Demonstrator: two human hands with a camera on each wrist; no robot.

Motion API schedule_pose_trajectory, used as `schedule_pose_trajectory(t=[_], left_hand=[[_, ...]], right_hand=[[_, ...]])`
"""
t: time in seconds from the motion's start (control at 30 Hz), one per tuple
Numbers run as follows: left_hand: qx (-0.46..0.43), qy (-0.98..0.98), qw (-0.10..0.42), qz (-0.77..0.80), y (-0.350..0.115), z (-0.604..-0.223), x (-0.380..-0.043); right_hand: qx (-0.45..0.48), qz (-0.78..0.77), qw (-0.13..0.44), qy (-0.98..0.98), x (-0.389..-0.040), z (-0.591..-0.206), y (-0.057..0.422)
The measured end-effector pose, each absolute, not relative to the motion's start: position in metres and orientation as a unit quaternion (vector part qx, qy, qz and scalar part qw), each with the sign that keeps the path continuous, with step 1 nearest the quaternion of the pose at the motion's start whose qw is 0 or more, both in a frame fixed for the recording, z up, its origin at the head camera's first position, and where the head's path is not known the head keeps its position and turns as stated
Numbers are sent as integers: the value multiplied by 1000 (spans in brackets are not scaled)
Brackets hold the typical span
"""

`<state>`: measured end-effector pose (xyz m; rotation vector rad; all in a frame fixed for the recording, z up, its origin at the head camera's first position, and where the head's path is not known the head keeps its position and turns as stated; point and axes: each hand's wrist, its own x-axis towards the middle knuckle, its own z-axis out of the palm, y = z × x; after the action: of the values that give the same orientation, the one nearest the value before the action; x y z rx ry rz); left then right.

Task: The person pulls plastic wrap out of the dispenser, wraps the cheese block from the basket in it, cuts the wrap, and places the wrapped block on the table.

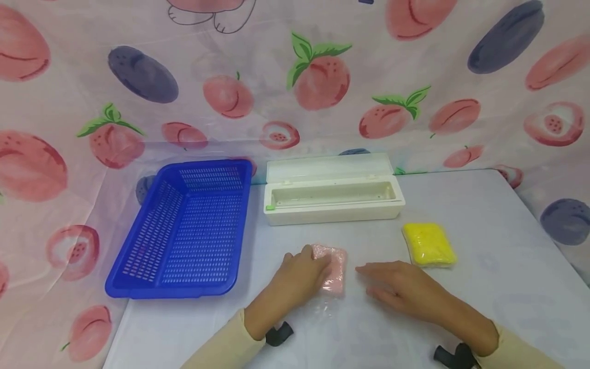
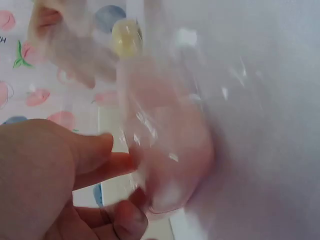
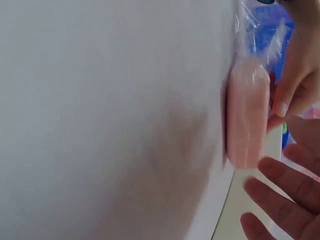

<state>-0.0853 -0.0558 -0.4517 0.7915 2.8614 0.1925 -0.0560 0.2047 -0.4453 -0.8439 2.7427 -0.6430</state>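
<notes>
A pink packet [image 1: 335,271], a soft slab in clear plastic that looks like modelling clay, lies on the white table. My left hand [image 1: 299,274] holds it at its left side with bent fingers. In the left wrist view the fingertips [image 2: 131,161] meet the pink packet [image 2: 170,135]. Just right of the packet my right hand [image 1: 405,289] hovers with fingers spread and nothing in them. The right wrist view has its fingertips [image 3: 255,187] close to the end of the pink packet [image 3: 248,120]. Loose clear wrap trails from the packet towards me.
A yellow packet [image 1: 429,245] lies beyond my right hand. At the back stands a long white box [image 1: 334,214] with its lid raised. A blue plastic basket [image 1: 175,292] is on the left. Behind the table hangs a fruit-printed cloth [image 1: 332,128].
</notes>
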Motion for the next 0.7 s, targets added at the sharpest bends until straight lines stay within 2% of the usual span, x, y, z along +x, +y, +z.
schedule_pose_trajectory(t=[0.1, 0.17, 0.27, 0.4, 0.53, 0.63, 0.7], left_hand=[[270, 953, 83, 105, -59, -455, -87], [274, 949, 81, 136, -61, -458, -88], [273, 941, 84, 179, -63, -461, -89], [267, 929, 85, 243, -66, -468, -92], [277, 919, 80, 270, -69, -471, -93], [298, 918, 64, 252, -74, -472, -90], [320, 914, 52, 244, -79, -475, -84]], right_hand=[[-273, -216, 144, 926, -54, -447, 198], [-295, -207, 149, 921, -52, -451, 193], [-370, -154, 101, 911, -51, -459, 183], [-469, -58, -15, 881, -52, -463, 166], [-533, -9, -105, 840, -56, -463, 152], [-548, -19, -128, 826, -62, -464, 147], [-534, -65, -101, 837, -65, -464, 147]])
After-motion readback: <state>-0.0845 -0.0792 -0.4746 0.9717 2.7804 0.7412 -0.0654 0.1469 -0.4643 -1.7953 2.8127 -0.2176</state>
